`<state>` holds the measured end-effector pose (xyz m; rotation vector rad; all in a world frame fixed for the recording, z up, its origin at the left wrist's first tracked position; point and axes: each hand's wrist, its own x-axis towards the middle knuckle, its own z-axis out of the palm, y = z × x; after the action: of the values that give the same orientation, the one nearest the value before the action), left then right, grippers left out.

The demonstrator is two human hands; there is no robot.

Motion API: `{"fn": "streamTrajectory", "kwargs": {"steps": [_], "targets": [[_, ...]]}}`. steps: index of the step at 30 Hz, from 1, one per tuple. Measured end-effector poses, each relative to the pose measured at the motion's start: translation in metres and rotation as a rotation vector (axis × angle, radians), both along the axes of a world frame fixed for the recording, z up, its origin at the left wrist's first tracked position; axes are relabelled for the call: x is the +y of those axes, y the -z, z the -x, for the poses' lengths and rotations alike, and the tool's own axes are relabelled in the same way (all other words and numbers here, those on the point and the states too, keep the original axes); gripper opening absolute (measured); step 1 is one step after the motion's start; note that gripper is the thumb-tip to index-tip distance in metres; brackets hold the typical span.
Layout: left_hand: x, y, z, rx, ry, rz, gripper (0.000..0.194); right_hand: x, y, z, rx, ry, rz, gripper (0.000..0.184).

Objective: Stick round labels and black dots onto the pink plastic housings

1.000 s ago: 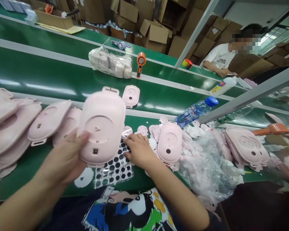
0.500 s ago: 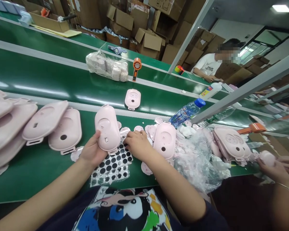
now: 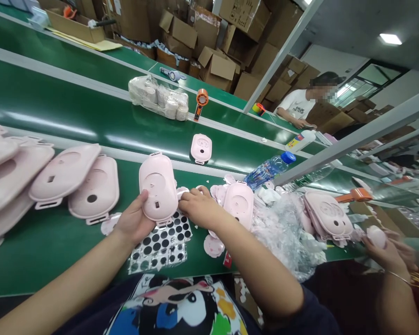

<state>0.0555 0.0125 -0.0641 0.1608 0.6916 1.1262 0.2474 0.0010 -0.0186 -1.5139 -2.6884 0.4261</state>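
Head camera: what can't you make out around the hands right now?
Head view:
- Underside of the pink plastic casing in the left hand: hidden by the casing and palm.
- Whatever lies under the right hand: hidden by that hand.
- Top of the black-dot sheet: hidden by the casing.
- Pile of pink casings: cut off by the left edge.
- Label on the white bottle: too small.

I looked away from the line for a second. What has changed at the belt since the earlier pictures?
The left hand has lowered the pink plastic casing from near the camera to just above the green belt, still gripping it. A co-worker's hand has come in at right, holding a small pink piece. The right hand stays by the black-dot sheet.
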Motion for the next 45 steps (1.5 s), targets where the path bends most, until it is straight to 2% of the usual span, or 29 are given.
{"fn": "streamTrajectory", "kwargs": {"steps": [4, 6, 8, 10, 11, 13, 16, 19, 27, 36, 40, 45], "targets": [[-0.004, 0.000, -0.003, 0.065, -0.029, 0.019, 0.039, -0.031, -0.011, -0.010, 0.182, 0.203, -0.047, 0.012], [-0.009, -0.002, -0.005, 0.117, -0.052, -0.028, 0.043, -0.048, -0.018, -0.006, 0.408, 0.356, -0.038, 0.011], [-0.017, -0.006, -0.007, 0.150, -0.050, -0.102, 0.052, -0.062, -0.027, 0.003, 0.731, 0.473, 0.004, 0.010], [-0.026, -0.012, -0.009, 0.164, -0.034, -0.163, 0.065, -0.070, -0.036, 0.014, 0.959, 0.498, 0.012, 0.010], [-0.030, -0.016, -0.009, 0.165, -0.017, -0.185, 0.071, -0.072, -0.040, 0.019, 0.978, 0.481, -0.013, 0.012], [-0.037, -0.023, -0.009, 0.162, 0.009, -0.219, 0.081, -0.073, -0.045, 0.026, 0.924, 0.459, -0.085, 0.015], [-0.044, -0.032, -0.008, 0.158, 0.024, -0.231, 0.086, -0.072, -0.047, 0.031, 0.800, 0.473, -0.144, 0.013], [-0.050, -0.038, -0.009, 0.154, 0.023, -0.222, 0.084, -0.074, -0.047, 0.033, 0.743, 0.502, -0.145, 0.004], [-0.058, -0.050, -0.017, 0.131, 0.020, -0.247, 0.088, -0.080, -0.056, 0.031, 0.723, 0.525, -0.121, 0.011], [-0.060, -0.051, -0.019, 0.111, 0.013, -0.251, 0.089, -0.081, -0.058, 0.030, 0.736, 0.540, -0.042, 0.011], [-0.062, -0.048, -0.020, 0.122, 0.015, -0.240, 0.091, -0.081, -0.059, 0.033, 0.633, 0.551, -0.075, 0.012], [-0.062, -0.046, -0.021, 0.170, 0.016, -0.264, 0.089, -0.071, -0.057, 0.026, 0.521, 0.641, 0.004, 0.020]]}}
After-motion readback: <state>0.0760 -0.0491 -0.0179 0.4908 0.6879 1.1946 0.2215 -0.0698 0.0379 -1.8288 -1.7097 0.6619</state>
